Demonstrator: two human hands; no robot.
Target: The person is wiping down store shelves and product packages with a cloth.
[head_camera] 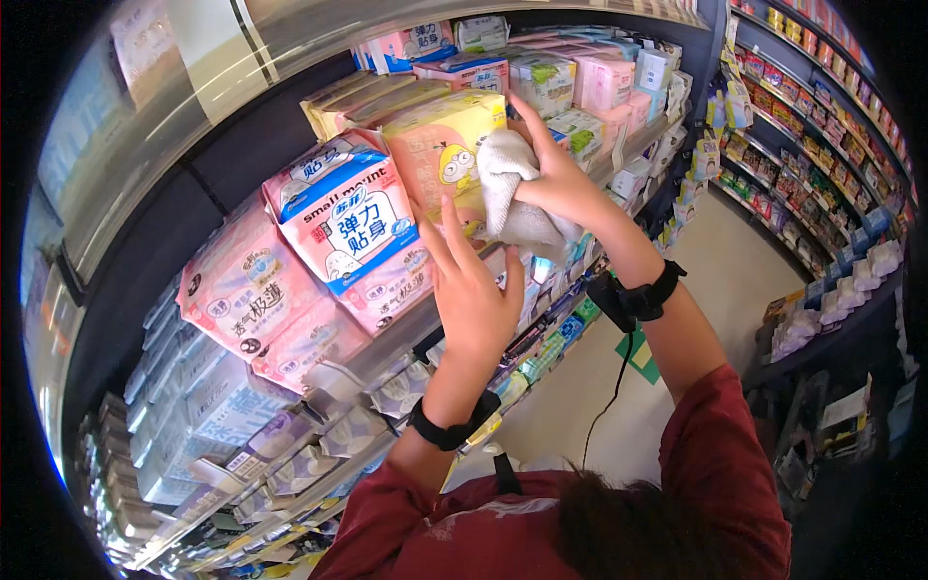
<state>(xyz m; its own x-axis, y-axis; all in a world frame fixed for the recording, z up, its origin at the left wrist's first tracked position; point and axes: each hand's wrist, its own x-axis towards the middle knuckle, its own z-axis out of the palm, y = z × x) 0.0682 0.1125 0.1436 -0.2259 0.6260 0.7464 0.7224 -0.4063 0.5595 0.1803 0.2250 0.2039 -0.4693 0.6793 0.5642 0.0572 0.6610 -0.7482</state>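
In my right hand (554, 174) is a bunched, light grey cloth (507, 181), held between thumb and fingers, against the front of a yellow and pink soft package (442, 145) with a cartoon face. The fingertips of that hand reach the package's upper right edge. My left hand (475, 297) holds nothing; its fingers are spread in front of the lower part of the yellow stack, beside a pink, white and blue package (348, 217). Whether its fingertips touch the packages I cannot tell. That pink and blue package rests on pink packages (254, 297).
Light blue packages (225, 399) fill the shelf at the left, and more packs (544, 80) stand farther along it. The shelf's front edge (406, 319) runs below my left hand. A black cable (616, 391) hangs over the floor. Stocked shelves (805, 123) stand across the aisle.
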